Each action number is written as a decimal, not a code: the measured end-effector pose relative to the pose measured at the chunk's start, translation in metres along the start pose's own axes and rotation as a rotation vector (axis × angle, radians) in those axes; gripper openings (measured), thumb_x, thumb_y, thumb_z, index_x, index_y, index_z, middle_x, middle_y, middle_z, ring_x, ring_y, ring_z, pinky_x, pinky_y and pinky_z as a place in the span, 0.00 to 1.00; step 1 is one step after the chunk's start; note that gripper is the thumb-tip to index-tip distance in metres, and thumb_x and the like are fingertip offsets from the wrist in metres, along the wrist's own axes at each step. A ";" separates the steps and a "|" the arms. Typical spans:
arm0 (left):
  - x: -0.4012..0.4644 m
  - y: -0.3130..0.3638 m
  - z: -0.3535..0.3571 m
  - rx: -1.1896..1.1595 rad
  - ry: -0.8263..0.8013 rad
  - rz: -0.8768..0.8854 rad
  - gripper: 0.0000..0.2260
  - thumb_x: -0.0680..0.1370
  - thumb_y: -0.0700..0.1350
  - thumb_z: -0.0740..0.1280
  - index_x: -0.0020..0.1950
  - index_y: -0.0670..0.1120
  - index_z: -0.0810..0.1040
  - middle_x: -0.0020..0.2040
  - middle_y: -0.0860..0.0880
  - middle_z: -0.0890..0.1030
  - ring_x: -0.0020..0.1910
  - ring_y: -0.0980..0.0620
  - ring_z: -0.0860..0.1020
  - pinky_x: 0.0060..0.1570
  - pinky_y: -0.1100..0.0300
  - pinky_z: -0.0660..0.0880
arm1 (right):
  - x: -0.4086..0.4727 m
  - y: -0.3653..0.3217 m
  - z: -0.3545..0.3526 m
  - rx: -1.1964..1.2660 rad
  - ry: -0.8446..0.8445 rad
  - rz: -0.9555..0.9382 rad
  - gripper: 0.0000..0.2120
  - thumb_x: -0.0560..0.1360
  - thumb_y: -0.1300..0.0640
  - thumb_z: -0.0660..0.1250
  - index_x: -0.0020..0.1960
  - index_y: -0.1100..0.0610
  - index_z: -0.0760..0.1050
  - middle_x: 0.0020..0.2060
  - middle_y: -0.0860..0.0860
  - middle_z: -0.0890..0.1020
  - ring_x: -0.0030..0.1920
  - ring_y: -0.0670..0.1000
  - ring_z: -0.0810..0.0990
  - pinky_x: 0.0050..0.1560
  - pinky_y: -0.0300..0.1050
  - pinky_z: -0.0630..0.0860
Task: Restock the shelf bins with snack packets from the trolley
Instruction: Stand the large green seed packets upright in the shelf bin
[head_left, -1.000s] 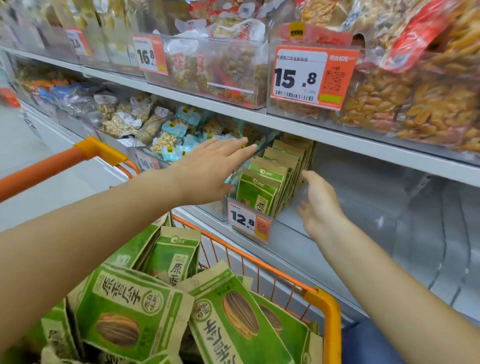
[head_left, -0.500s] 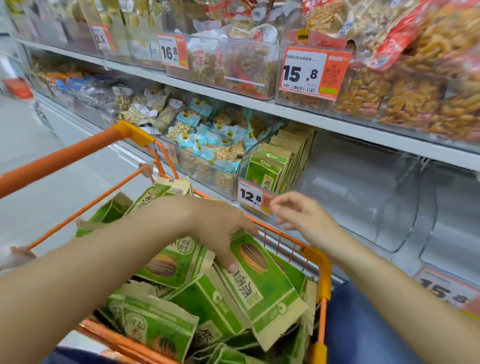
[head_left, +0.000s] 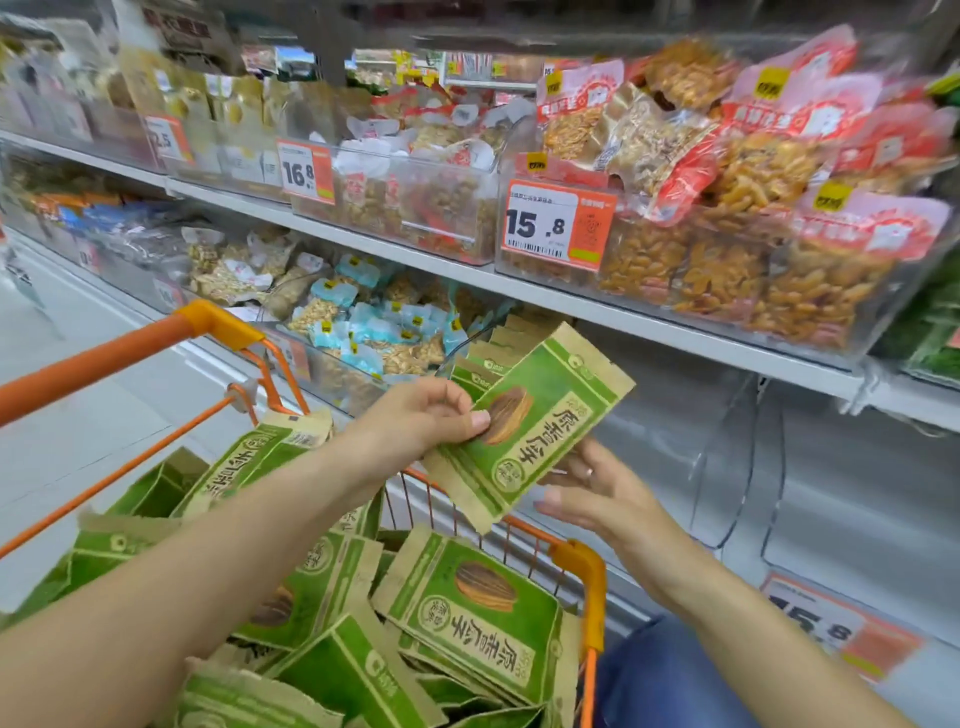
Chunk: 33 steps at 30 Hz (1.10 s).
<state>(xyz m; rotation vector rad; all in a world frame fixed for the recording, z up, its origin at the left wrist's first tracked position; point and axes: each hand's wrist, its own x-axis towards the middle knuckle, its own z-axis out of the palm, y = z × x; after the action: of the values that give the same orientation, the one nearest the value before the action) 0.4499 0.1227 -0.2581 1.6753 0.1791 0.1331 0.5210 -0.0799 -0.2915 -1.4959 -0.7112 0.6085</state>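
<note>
Left hand (head_left: 426, 415) pinches a flat, matte green-and-kraft paper packet (head_left: 530, 421) above the wire-sided orange trolley (head_left: 582, 577) heaped with identical packets, while the right hand (head_left: 597, 493), fingers loosely spread, touches its underside, before the clear plastic shelf bin (head_left: 488, 358).

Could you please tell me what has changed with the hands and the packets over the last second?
The left hand left the shelf bin, dropped into the trolley, gripped a green packet and has lifted it towards the shelf. The right hand drew back from the bin and now opens under the packet's lower edge. The row of packets in the bin and the trolley's pile stay put.
</note>
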 end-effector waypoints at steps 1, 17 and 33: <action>0.004 -0.001 0.008 0.029 -0.012 -0.005 0.07 0.76 0.40 0.69 0.40 0.44 0.73 0.32 0.49 0.79 0.28 0.55 0.75 0.28 0.68 0.70 | 0.004 0.001 0.003 0.008 0.056 0.021 0.21 0.70 0.56 0.72 0.61 0.52 0.73 0.52 0.48 0.84 0.52 0.46 0.82 0.47 0.40 0.78; 0.064 -0.064 -0.007 0.999 0.057 0.131 0.30 0.79 0.62 0.56 0.76 0.48 0.58 0.76 0.48 0.59 0.74 0.48 0.58 0.70 0.54 0.58 | 0.178 0.048 -0.077 0.253 0.645 0.510 0.15 0.80 0.61 0.58 0.66 0.63 0.70 0.61 0.61 0.77 0.61 0.62 0.77 0.63 0.63 0.70; 0.068 -0.063 -0.004 0.814 0.451 0.324 0.16 0.80 0.50 0.62 0.67 0.51 0.69 0.58 0.54 0.70 0.62 0.51 0.67 0.52 0.65 0.58 | 0.221 0.084 -0.124 -0.175 0.915 0.291 0.15 0.74 0.60 0.63 0.60 0.60 0.72 0.53 0.57 0.80 0.52 0.59 0.79 0.57 0.57 0.77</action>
<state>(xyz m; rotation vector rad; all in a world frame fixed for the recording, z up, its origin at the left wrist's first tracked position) 0.5137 0.1465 -0.3212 2.4595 0.3264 0.7681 0.7660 0.0023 -0.3585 -1.8319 0.1705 0.0239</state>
